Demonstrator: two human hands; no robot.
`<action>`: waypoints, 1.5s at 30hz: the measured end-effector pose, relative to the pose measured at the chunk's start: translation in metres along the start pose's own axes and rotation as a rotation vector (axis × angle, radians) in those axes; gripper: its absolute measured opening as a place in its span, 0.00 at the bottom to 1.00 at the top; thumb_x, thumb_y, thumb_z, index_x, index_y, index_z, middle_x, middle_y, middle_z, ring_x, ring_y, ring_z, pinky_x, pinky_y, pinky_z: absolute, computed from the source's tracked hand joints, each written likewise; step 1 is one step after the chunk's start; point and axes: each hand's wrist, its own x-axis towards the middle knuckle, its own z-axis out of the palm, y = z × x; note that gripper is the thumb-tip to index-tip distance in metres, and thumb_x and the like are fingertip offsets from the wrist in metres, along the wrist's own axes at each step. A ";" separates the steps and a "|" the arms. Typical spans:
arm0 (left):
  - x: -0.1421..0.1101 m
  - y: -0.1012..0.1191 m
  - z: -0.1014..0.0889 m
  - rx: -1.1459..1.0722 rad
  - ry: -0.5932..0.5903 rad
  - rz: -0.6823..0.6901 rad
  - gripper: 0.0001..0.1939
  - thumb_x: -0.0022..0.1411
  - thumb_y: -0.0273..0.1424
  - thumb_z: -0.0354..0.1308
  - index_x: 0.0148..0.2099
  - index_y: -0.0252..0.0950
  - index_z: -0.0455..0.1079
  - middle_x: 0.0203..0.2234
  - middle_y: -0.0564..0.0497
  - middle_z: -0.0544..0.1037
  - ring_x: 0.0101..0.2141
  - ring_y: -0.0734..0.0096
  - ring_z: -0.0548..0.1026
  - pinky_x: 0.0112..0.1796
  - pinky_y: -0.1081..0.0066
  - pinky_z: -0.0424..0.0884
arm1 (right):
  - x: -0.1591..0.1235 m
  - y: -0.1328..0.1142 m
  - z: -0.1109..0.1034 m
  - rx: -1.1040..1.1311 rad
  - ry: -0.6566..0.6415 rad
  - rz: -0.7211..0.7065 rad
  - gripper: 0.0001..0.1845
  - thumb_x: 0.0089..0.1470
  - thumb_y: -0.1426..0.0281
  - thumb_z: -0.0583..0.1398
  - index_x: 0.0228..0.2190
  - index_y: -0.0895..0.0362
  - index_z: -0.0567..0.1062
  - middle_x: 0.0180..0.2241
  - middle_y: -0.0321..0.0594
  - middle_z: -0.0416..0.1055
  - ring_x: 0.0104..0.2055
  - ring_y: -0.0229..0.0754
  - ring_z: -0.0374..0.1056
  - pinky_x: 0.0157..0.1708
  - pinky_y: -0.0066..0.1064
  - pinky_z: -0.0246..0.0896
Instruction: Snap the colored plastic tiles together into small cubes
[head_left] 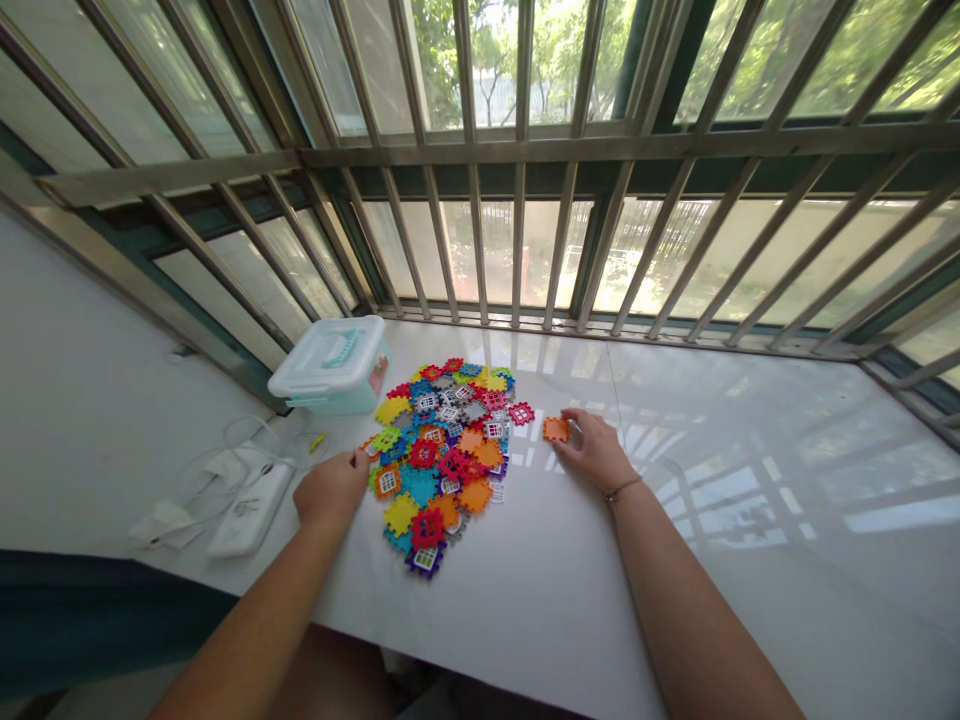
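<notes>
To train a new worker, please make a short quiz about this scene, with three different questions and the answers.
1. Which hand touches the single orange piece?
2. True or false: the box stands to the right of the pile.
3. What is nearest to the left hand? A the pile, B the box, C the window.

Key: 1. The right hand. 2. False. 3. A.
</notes>
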 end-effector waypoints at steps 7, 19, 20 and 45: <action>0.000 0.000 0.001 0.010 0.006 0.001 0.36 0.77 0.48 0.37 0.50 0.40 0.86 0.44 0.33 0.86 0.44 0.40 0.82 0.39 0.57 0.74 | 0.001 0.002 0.002 -0.003 -0.004 0.009 0.29 0.59 0.55 0.68 0.59 0.51 0.75 0.57 0.49 0.80 0.58 0.59 0.76 0.59 0.52 0.69; -0.002 0.001 -0.002 0.006 0.009 0.003 0.35 0.77 0.47 0.38 0.49 0.40 0.87 0.45 0.34 0.86 0.44 0.39 0.82 0.38 0.56 0.74 | 0.002 0.004 0.001 0.030 -0.018 0.042 0.32 0.58 0.56 0.70 0.60 0.51 0.74 0.57 0.49 0.80 0.59 0.61 0.76 0.60 0.55 0.68; -0.002 0.001 -0.002 0.005 0.007 0.003 0.35 0.77 0.47 0.37 0.50 0.40 0.87 0.45 0.34 0.86 0.44 0.39 0.82 0.38 0.56 0.74 | 0.002 0.003 0.001 0.031 -0.021 0.044 0.32 0.57 0.56 0.70 0.60 0.51 0.74 0.57 0.48 0.80 0.59 0.61 0.76 0.60 0.55 0.68; -0.002 0.003 -0.003 0.015 -0.014 -0.010 0.35 0.76 0.47 0.37 0.50 0.40 0.87 0.45 0.33 0.86 0.44 0.41 0.82 0.39 0.56 0.75 | 0.002 0.006 0.002 0.020 -0.017 0.029 0.34 0.58 0.54 0.69 0.62 0.50 0.73 0.57 0.49 0.80 0.59 0.61 0.76 0.60 0.55 0.69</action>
